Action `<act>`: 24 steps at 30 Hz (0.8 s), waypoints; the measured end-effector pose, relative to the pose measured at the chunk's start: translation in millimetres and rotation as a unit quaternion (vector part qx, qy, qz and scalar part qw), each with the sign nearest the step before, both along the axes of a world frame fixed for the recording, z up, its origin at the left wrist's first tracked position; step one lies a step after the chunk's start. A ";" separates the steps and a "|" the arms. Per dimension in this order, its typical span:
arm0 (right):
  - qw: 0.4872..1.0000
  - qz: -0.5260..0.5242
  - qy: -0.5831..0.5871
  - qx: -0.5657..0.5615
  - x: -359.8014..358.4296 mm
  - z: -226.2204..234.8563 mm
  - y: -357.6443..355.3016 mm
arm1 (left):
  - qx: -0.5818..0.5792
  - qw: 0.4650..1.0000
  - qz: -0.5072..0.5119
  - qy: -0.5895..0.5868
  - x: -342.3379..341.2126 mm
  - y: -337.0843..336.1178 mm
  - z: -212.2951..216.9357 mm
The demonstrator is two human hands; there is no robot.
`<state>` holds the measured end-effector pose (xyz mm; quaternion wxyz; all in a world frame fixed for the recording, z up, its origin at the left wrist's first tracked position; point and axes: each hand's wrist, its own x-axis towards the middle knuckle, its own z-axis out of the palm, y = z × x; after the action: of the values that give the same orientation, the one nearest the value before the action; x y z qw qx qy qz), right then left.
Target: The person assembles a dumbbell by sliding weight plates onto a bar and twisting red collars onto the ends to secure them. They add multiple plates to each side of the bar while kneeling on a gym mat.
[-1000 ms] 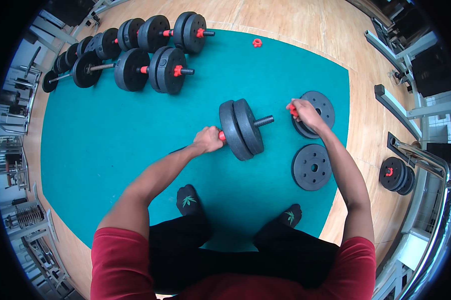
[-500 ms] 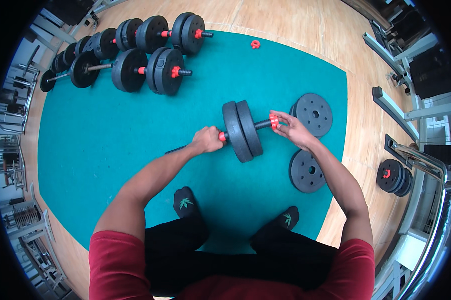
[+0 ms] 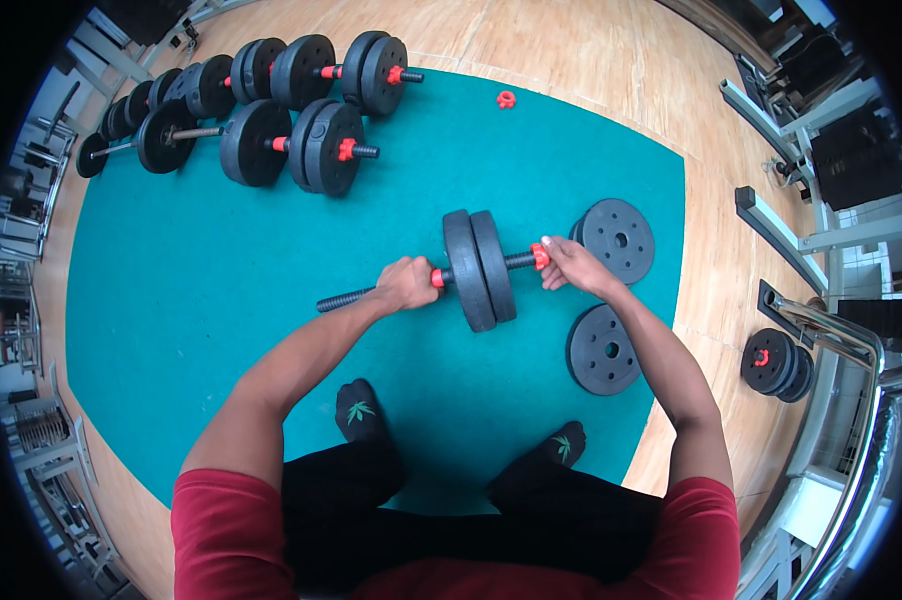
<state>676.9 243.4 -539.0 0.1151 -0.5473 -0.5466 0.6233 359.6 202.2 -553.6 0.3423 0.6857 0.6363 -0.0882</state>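
Dumbbell (image 3: 479, 270) gripped by left hand (image 3: 406, 283), right hand (image 3: 571, 265) at red collar (image 3: 540, 256).

Teal mat (image 3: 221, 290), black weight plates (image 3: 479, 268), red collar (image 3: 540, 256), black socks (image 3: 361, 412) with green leaf print

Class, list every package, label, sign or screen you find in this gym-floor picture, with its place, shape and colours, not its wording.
None: no package, label, sign or screen shows.
Only gym gear: a black two-plate dumbbell bar on the teal floor mat, gripped by the left hand, with the right hand at a red collar nut.
Loose black round weight plates lie to the right of it.
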 end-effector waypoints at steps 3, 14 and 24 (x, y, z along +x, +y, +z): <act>0.999 -0.017 0.028 -0.032 1.1 -0.6 2.2 | -0.013 1.000 -0.002 0.005 2.9 1.1 5.5; 0.992 0.052 -0.022 -0.112 16.3 4.4 7.2 | -0.013 1.000 -0.001 0.008 4.6 2.0 7.2; 0.982 0.090 -0.014 -0.164 27.0 -4.2 9.0 | -0.014 1.000 -0.006 0.012 9.7 3.7 13.5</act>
<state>703.8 252.4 -543.2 -0.0401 -0.5163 -0.4856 0.7043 369.3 205.9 -540.1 0.3435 0.6837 0.6347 -0.1078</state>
